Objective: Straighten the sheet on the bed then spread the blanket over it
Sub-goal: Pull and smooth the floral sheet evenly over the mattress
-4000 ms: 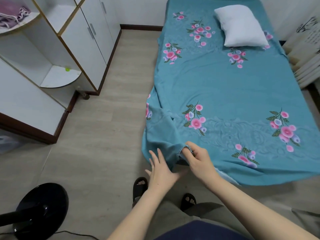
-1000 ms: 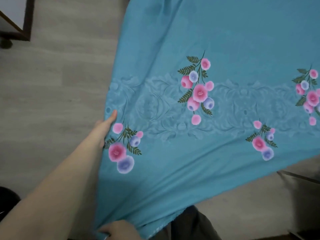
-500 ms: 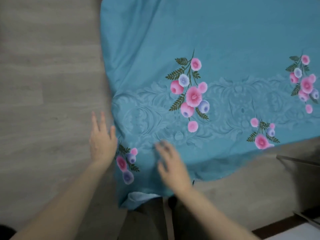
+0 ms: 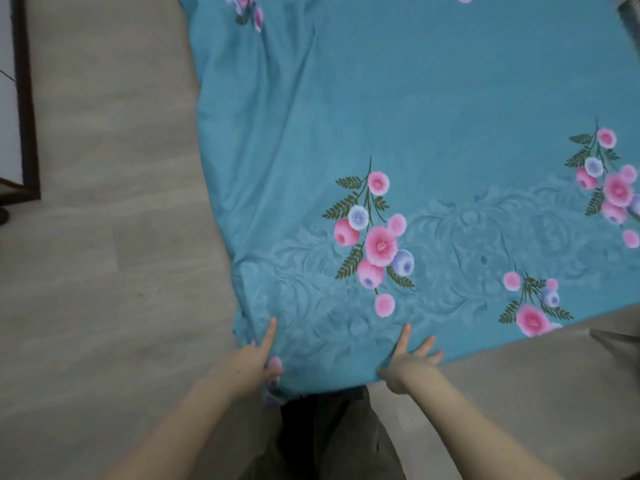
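Note:
The teal sheet with pink and lilac flower prints covers the bed and fills most of the view. Its near left corner hangs over the foot of the bed just in front of me. My left hand rests on that corner with an extended finger lying along the sheet's left edge. My right hand lies flat on the near edge with fingers spread and straight. No blanket is in view.
Grey wood-look floor runs along the left of the bed and at the lower right. A dark-framed white cabinet edge stands at the far left. My dark trousers are directly below the sheet corner.
Both hands have moved forward and down onto the near corner of the sheet. The view has shifted closer over the bed's foot, and the sheet lies flatter than a second ago.

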The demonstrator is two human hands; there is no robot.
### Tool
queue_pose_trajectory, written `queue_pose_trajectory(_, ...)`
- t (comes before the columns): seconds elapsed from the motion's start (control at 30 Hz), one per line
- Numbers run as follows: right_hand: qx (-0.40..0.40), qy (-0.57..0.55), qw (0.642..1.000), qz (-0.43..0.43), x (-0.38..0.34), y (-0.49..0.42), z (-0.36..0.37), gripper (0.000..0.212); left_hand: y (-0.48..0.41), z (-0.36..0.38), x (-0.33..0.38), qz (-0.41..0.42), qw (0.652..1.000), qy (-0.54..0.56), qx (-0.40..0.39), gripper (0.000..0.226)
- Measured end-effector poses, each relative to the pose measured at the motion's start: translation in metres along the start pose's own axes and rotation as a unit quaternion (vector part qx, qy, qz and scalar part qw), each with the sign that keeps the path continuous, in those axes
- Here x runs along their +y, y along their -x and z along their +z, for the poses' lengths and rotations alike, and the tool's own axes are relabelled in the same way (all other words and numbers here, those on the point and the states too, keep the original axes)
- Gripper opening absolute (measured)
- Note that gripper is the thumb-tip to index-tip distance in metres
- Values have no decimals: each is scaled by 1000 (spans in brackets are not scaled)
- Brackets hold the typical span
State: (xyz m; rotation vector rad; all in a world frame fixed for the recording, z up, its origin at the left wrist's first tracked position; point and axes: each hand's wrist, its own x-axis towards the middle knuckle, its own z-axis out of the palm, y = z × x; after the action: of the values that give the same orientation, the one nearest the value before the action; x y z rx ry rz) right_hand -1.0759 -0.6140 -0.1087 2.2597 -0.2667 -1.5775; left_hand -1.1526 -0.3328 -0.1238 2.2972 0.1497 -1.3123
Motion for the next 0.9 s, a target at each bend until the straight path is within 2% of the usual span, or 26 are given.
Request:
queue_pose_trajectory(0.07,-41,15,998,-54,-9,10,-36,73,0,-46,3,-29,994,-65,77,51)
queue_pose_trajectory(0.13,52,-26,988,-142,-16,16,-69,42,-5,-94,9,-64,980,-72,173,40)
queue_pose_trajectory(0.2,170,-103,958,-206,-23,19,-102,32,-17,-138,10,-81,962,-10,259,32)
queue_pose_trajectory(0.27,248,-163,909,-293,-32,12,-130,40,-33,-178,10,-101,936,80,328,32)
queue_pose_trajectory(0.33,249,-192,876,-365,-42,2,-154,59,-51,-214,10,-123,910,137,370,43)
queue_pose_trajectory(0.37,234,-189,875,-380,-47,-4,-165,65,-61,-231,10,-129,902,153,383,48)
queue_pose_trajectory(0.47,198,-188,883,-380,-64,-19,-189,70,-88,-277,3,-131,895,171,391,55)
queue_pose_trajectory(0.63,130,-216,909,-333,-114,-23,-206,74,-133,-350,-17,-126,879,227,399,53)
queue_pose_trajectory(0.73,105,-246,907,-325,-156,-7,-206,72,-160,-387,-33,-140,868,276,389,58)
queue_pose_trajectory(0.8,126,-262,900,-325,-187,10,-206,69,-173,-404,-42,-144,857,282,406,45)
queue_pose_trajectory(0.9,223,-254,882,-327,-235,38,-213,66,-183,-412,-54,-128,849,289,423,33)
